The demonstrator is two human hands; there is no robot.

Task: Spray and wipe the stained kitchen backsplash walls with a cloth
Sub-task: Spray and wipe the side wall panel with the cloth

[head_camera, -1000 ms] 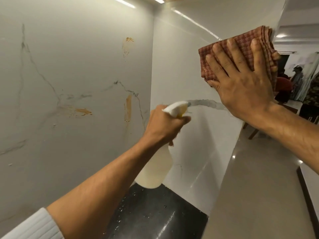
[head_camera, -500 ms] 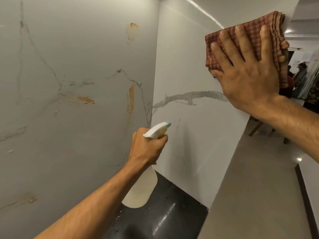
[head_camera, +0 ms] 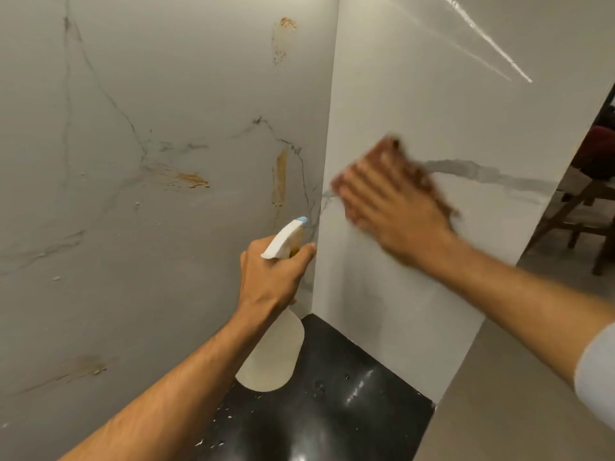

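Black glossy counter [head_camera: 332, 414] runs up to the wall corner [head_camera: 311, 307]. Water droplets [head_camera: 347, 377] lie scattered just below that corner. White specks [head_camera: 229, 417] lie farther from it, toward the left.

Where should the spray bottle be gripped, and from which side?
Probably the narrow neck of the spray bottle, under the trigger head, coming from behind, opposite the blue nozzle. The left hand grips it there now, nozzle toward the wall corner.

Dim even light, right hand [head_camera: 396, 207] motion-blurred, glare streak top right
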